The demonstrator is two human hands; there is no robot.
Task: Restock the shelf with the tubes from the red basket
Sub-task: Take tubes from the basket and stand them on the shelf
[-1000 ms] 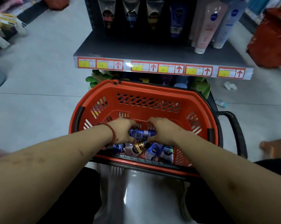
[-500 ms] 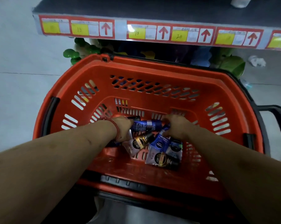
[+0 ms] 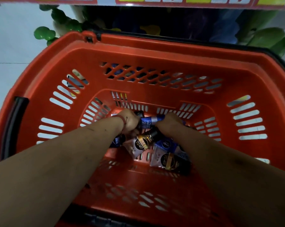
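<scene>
Head view: your left hand (image 3: pixel 130 122) and right hand (image 3: pixel 169 124) each have their fingers curled round one end of the blue tube (image 3: pixel 150 122). It lies toward the far edge of the red basket (image 3: pixel 138 48) floor, with the other tubes (image 3: pixel 144 143) piled at the floor's near edge.

Inside red basket (image 3: pixel 155 53), left hand (image 3: pixel 130 122) and right hand (image 3: pixel 169 123) gripping a blue tube (image 3: pixel 149 122), other tubes (image 3: pixel 143 143) beside

Two arms enter from the lower corners of the frame. The left forearm (image 3: pixel 56 161) and right forearm (image 3: pixel 228 161) are bare right to the frame edge. The left grip (image 3: pixel 130 122) and right grip (image 3: pixel 168 123) are bare too. A thin red string bracelet (image 3: pixel 123 124) with a small bead circles the left wrist near the centre. Small marks dot both forearms.
</scene>
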